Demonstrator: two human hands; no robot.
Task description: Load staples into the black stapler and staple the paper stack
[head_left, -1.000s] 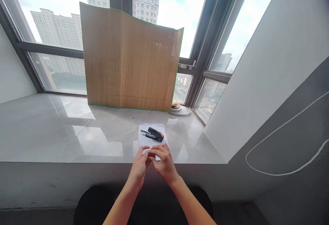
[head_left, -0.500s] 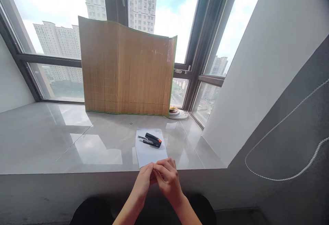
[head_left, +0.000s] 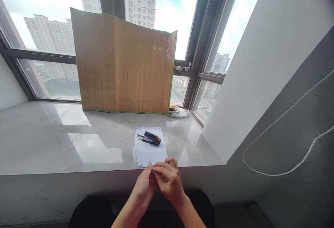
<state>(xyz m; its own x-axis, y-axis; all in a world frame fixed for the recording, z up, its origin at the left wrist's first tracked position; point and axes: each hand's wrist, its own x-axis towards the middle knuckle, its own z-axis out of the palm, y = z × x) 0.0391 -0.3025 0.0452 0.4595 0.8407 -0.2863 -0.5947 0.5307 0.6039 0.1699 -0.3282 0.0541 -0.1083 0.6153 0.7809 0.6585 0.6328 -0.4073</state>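
My left hand [head_left: 143,185] and my right hand [head_left: 169,181] meet just in front of the sill's edge. The right thumb and index finger pinch together at the left fingertips; whatever they hold is too small to make out. The left hand is half curled with its thumb up, its other fingers partly hidden behind the right hand. Beyond them a black stapler [head_left: 151,139] with an orange patch lies with its arms spread apart. Beneath it are white sheets of paper [head_left: 150,156], reaching to the sill's front edge.
The glossy tiled windowsill [head_left: 104,130] spans the view. A bamboo mat [head_left: 125,68] with green edging stands against the window. Stacked round discs or plates [head_left: 180,112] sit in the right corner. A beaded blind cord [head_left: 276,175] hangs at right.
The view has shifted slightly. My hands have come a little apart at the top, the left thumb now raised and the right fingers pinching beside it. The stapler and paper stay put.
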